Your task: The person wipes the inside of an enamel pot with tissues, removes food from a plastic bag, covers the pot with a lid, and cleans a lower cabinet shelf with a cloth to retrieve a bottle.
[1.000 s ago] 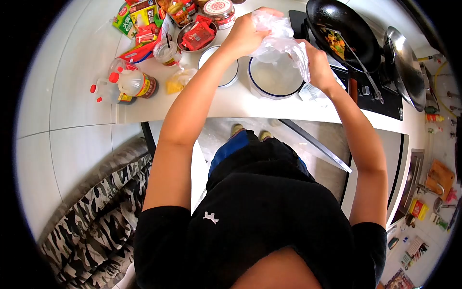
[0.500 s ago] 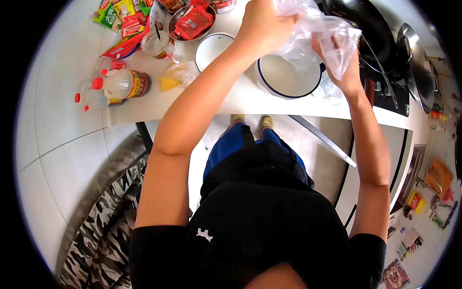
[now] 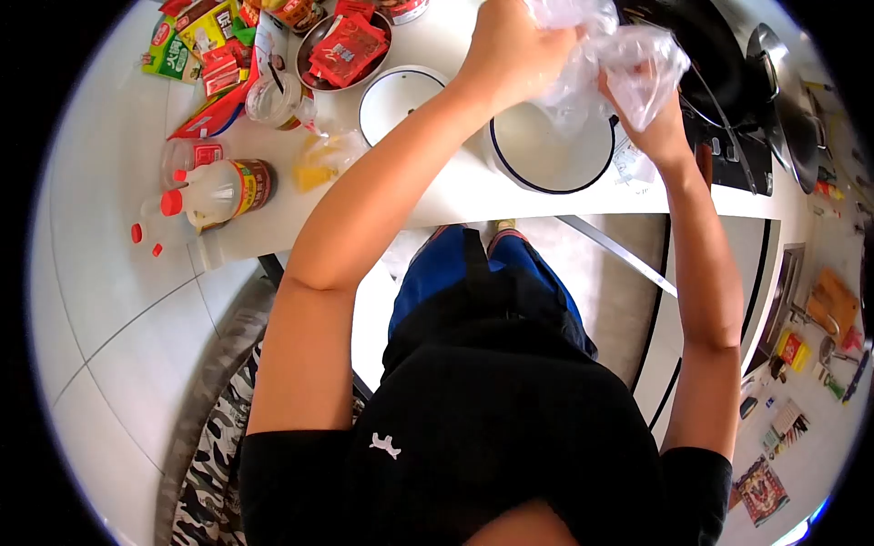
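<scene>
A crumpled clear plastic bag point(image 3: 643, 75) is bunched up between my two hands at the top of the view. My left hand point(image 3: 515, 56) grips its left side, the fingers curled and partly hidden by the film. On the other side, my right hand point(image 3: 657, 123) is closed on the bag, which covers most of its fingers. Directly beneath is a white pot or deep bowl point(image 3: 552, 190) with a dark blue rim; its inside looks pale. Whether anything is in the bag cannot be made out.
Left of the pot stand a white bowl point(image 3: 391, 96) and a bag with something yellow point(image 3: 314, 173). Bottles with red caps point(image 3: 214, 191), a metal bowl of red packets point(image 3: 348, 50) and seasoning packs point(image 3: 205, 36) lie farther left. A black wok point(image 3: 715, 86) sits at right.
The view has turned a little, shifting the items on the left down and left. My hands keep their hold on the bag above the pot, its film slightly reshaped.
</scene>
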Demonstrator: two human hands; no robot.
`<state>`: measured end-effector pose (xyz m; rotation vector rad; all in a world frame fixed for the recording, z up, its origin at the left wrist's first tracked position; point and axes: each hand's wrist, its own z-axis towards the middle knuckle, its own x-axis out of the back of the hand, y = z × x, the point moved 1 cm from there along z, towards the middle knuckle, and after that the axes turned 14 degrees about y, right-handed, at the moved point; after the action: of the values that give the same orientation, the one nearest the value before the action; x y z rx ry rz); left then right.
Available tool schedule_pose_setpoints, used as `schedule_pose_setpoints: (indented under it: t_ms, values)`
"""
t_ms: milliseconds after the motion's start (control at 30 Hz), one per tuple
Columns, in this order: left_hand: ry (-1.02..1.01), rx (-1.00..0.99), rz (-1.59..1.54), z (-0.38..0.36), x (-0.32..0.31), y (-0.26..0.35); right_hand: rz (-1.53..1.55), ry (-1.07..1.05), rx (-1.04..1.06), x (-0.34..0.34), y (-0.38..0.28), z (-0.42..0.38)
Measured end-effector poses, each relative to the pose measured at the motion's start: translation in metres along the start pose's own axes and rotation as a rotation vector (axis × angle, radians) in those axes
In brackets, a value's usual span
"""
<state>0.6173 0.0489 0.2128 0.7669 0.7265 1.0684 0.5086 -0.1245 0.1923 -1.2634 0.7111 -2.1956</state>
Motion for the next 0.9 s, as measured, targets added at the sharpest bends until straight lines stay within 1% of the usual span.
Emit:
schedule_pose_setpoints:
  t_ms: [67, 100, 167, 200, 267, 300, 333, 400, 433, 467, 533, 567, 600, 667, 733, 767, 800, 833, 867, 900]
  values:
    - [0.065, 0.010, 0.061, 0.007, 0.003, -0.002, 0.323, -0.017, -0.325, -0.008, -0.024, 0.011]
    - [0.081, 0.326, -0.034, 0.008, 0.003, 0.001, 0.391, -0.047, -0.390, -0.008, -0.031, 0.017]
    - [0.266, 0.510, -0.300, 0.011, 0.001, 0.013, 0.526, -0.112, -0.508, -0.008, -0.043, 0.029]
    - [0.362, 0.596, -0.434, 0.010, 0.002, 0.017, 0.503, -0.117, -0.454, -0.012, -0.051, 0.035]
    - [0.313, 0.676, -0.449, 0.020, 0.005, -0.013, 0.466, -0.131, -0.337, -0.019, -0.063, 0.046]
    - [0.293, 0.717, -0.455, 0.022, 0.009, -0.024, 0.457, -0.189, -0.303, -0.019, -0.056, 0.055]
    - [0.276, 0.755, -0.460, 0.022, 0.013, -0.026, 0.467, -0.219, -0.317, -0.019, -0.048, 0.063]
    - [0.305, 0.881, -0.600, 0.023, 0.018, -0.006, 0.488, -0.289, -0.329, -0.022, -0.043, 0.076]
    - [0.323, 0.939, -0.673, 0.021, 0.022, 0.003, 0.535, -0.234, -0.304, -0.024, -0.051, 0.079]
    - [0.218, 0.575, -0.412, 0.013, 0.033, 0.010, 0.590, -0.320, -0.320, -0.024, -0.042, 0.088]
    - [0.016, -0.115, 0.157, -0.020, 0.055, 0.019, 0.572, -0.343, -0.472, -0.022, -0.035, 0.097]
    - [0.107, 0.111, -0.068, -0.033, 0.055, 0.026, 0.591, -0.450, -0.518, -0.023, -0.018, 0.111]
    - [0.244, 0.312, -0.314, -0.046, 0.054, 0.034, 0.585, -0.562, -0.451, -0.024, -0.012, 0.121]
    - [0.381, 0.646, -0.781, -0.065, 0.074, 0.040, 0.589, -0.619, -0.496, -0.016, -0.080, 0.099]
    - [0.484, 0.366, -0.829, -0.122, 0.083, 0.088, 0.475, -0.747, -0.421, -0.028, -0.112, 0.086]
    - [0.522, 0.179, -0.712, -0.148, 0.087, 0.098, 0.449, -0.833, -0.419, -0.037, -0.131, 0.074]
    - [0.549, 0.014, -0.580, -0.179, 0.094, 0.110, 0.473, -0.891, -0.476, -0.047, -0.150, 0.052]
    - [0.676, 0.046, -0.558, -0.222, 0.098, 0.140, 0.492, -0.948, -0.535, -0.058, -0.169, 0.032]
    - [0.789, 0.078, -0.556, -0.260, 0.095, 0.167, 0.519, -1.066, -0.604, -0.069, -0.187, 0.006]
    - [0.914, 0.076, -0.498, -0.302, 0.097, 0.192, 0.458, -1.177, -0.548, -0.083, -0.204, -0.022]
